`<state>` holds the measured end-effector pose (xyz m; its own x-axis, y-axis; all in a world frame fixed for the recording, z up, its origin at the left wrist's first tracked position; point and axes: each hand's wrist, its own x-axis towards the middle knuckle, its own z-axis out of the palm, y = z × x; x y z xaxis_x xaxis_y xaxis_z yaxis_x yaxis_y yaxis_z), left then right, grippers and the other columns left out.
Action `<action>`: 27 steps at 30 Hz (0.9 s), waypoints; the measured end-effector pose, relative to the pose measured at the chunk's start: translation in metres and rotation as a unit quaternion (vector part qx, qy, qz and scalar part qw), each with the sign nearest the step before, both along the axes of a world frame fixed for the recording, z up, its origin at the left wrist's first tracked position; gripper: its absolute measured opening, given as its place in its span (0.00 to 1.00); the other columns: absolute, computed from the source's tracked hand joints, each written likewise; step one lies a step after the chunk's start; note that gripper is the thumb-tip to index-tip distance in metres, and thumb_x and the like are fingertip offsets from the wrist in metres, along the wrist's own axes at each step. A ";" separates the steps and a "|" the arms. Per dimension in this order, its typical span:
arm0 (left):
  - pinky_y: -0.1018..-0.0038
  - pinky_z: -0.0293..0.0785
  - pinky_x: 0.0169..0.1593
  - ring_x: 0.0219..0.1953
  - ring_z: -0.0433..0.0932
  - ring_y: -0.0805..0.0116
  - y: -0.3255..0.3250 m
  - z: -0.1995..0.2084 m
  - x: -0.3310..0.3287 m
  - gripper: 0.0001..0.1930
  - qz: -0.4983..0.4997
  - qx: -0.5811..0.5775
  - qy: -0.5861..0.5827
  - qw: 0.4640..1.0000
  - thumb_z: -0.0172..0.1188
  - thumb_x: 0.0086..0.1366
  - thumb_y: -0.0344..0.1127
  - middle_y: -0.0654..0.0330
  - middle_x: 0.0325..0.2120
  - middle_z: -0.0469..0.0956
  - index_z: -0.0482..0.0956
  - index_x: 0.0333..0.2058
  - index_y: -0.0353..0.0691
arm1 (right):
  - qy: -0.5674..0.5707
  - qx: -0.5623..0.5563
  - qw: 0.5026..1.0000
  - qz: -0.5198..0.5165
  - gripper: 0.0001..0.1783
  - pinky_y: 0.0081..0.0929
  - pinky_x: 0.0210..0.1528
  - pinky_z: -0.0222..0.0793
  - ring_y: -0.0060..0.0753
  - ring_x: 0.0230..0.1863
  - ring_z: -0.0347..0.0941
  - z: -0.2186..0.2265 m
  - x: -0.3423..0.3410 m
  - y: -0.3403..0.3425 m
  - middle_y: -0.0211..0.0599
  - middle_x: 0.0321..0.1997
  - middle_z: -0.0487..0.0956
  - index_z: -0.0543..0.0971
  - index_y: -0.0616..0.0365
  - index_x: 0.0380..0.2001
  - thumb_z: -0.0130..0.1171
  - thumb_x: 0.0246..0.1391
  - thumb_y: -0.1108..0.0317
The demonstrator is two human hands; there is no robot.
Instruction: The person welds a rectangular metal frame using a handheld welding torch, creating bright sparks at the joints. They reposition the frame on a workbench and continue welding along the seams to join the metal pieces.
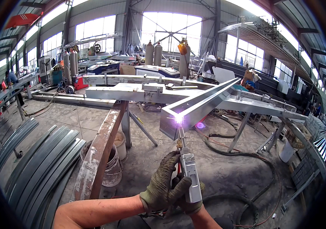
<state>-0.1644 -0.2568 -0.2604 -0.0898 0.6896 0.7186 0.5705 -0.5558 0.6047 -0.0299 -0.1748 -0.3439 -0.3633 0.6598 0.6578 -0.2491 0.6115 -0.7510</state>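
Straight ahead of both hands, the welding torch (pixel 189 171) points up and away, its long axis running from the grip to the near corner of the steel frame (pixel 193 108), where the nozzle tip meets the metal in a bright violet arc (pixel 178 119). The left hand (pixel 162 183) and the right hand (pixel 187 196), both in worn green gloves, are closed together around the silver torch body, the right one partly hidden. The frame is grey, angular, and lies on trestles (pixel 243 128) above the concrete floor (pixel 224 171).

My welding torch (pixel 189 173) sits before the steel frame's corner (pixel 178 114); a bucket (pixel 111 160) stands to its left, under a rusty beam (pixel 98 152).
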 end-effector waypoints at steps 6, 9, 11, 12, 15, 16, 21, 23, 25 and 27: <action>0.54 0.73 0.67 0.72 0.70 0.44 0.000 0.001 0.000 0.42 0.006 0.001 0.006 1.000 0.64 0.76 0.49 0.37 0.72 0.64 0.57 0.77 0.31 | -0.005 0.026 0.999 -0.020 0.16 0.27 0.43 0.82 0.23 0.42 0.85 0.004 0.001 -0.002 0.30 0.41 0.87 0.83 0.60 0.51 0.73 0.65 0.65; 0.54 0.73 0.67 0.71 0.70 0.44 0.000 0.001 0.001 0.41 0.010 0.009 0.017 1.000 0.64 0.76 0.49 0.37 0.72 0.65 0.57 0.76 0.31 | 0.006 0.043 0.999 -0.017 0.17 0.27 0.44 0.82 0.24 0.42 0.85 0.003 0.002 -0.002 0.30 0.41 0.87 0.83 0.61 0.52 0.73 0.64 0.66; 0.54 0.74 0.67 0.70 0.71 0.44 0.002 -0.004 -0.001 0.41 0.014 0.012 0.021 1.000 0.64 0.76 0.49 0.36 0.71 0.65 0.57 0.76 0.31 | 0.021 0.050 0.998 -0.007 0.17 0.27 0.44 0.83 0.24 0.42 0.85 0.009 0.002 -0.003 0.30 0.41 0.87 0.83 0.61 0.52 0.73 0.64 0.67; 0.54 0.74 0.66 0.70 0.71 0.44 0.002 -0.003 -0.001 0.41 0.013 0.014 0.022 1.000 0.64 0.76 0.49 0.36 0.71 0.65 0.57 0.76 0.31 | 0.012 0.058 0.998 -0.007 0.17 0.27 0.44 0.83 0.24 0.42 0.85 0.010 0.003 -0.003 0.30 0.41 0.87 0.83 0.61 0.52 0.73 0.64 0.67; 0.54 0.74 0.66 0.70 0.71 0.44 0.001 -0.003 -0.001 0.41 0.015 0.012 0.020 1.000 0.64 0.76 0.49 0.36 0.71 0.65 0.57 0.76 0.30 | -0.009 0.063 0.998 -0.005 0.17 0.27 0.44 0.82 0.24 0.42 0.85 0.011 0.006 -0.002 0.30 0.41 0.87 0.83 0.61 0.52 0.73 0.63 0.68; 0.54 0.74 0.66 0.70 0.71 0.44 0.000 -0.003 0.000 0.41 0.016 0.010 0.018 1.000 0.64 0.76 0.49 0.36 0.71 0.65 0.57 0.76 0.30 | -0.013 0.054 0.998 -0.003 0.17 0.27 0.44 0.82 0.24 0.42 0.85 0.010 0.006 -0.003 0.30 0.41 0.87 0.83 0.61 0.53 0.73 0.63 0.68; 0.54 0.74 0.67 0.71 0.71 0.43 0.000 -0.002 0.000 0.42 0.019 0.006 0.022 1.000 0.64 0.76 0.51 0.35 0.72 0.64 0.57 0.76 0.30 | -0.022 0.009 1.000 -0.003 0.20 0.26 0.42 0.82 0.23 0.42 0.84 -0.003 0.005 -0.002 0.30 0.42 0.86 0.81 0.60 0.55 0.73 0.63 0.69; 0.54 0.74 0.67 0.70 0.71 0.44 -0.001 -0.001 0.000 0.42 0.019 -0.003 0.021 1.000 0.63 0.76 0.52 0.36 0.72 0.64 0.57 0.76 0.30 | -0.012 -0.004 1.000 0.012 0.20 0.25 0.42 0.81 0.23 0.42 0.84 -0.004 0.004 -0.003 0.29 0.42 0.86 0.81 0.60 0.56 0.73 0.63 0.69; 0.53 0.74 0.67 0.70 0.71 0.44 -0.002 -0.001 0.001 0.42 0.014 -0.015 0.009 1.000 0.63 0.77 0.52 0.36 0.71 0.64 0.58 0.75 0.30 | -0.022 0.007 1.000 0.012 0.19 0.25 0.42 0.81 0.23 0.42 0.83 -0.006 0.005 -0.002 0.29 0.41 0.86 0.81 0.60 0.55 0.73 0.64 0.68; 0.54 0.74 0.67 0.70 0.72 0.45 -0.001 -0.001 0.000 0.42 0.015 -0.008 0.017 1.000 0.63 0.77 0.52 0.36 0.71 0.65 0.58 0.75 0.30 | -0.036 0.027 0.999 -0.001 0.18 0.26 0.41 0.81 0.22 0.41 0.83 -0.001 0.006 -0.003 0.29 0.40 0.86 0.82 0.60 0.54 0.73 0.64 0.67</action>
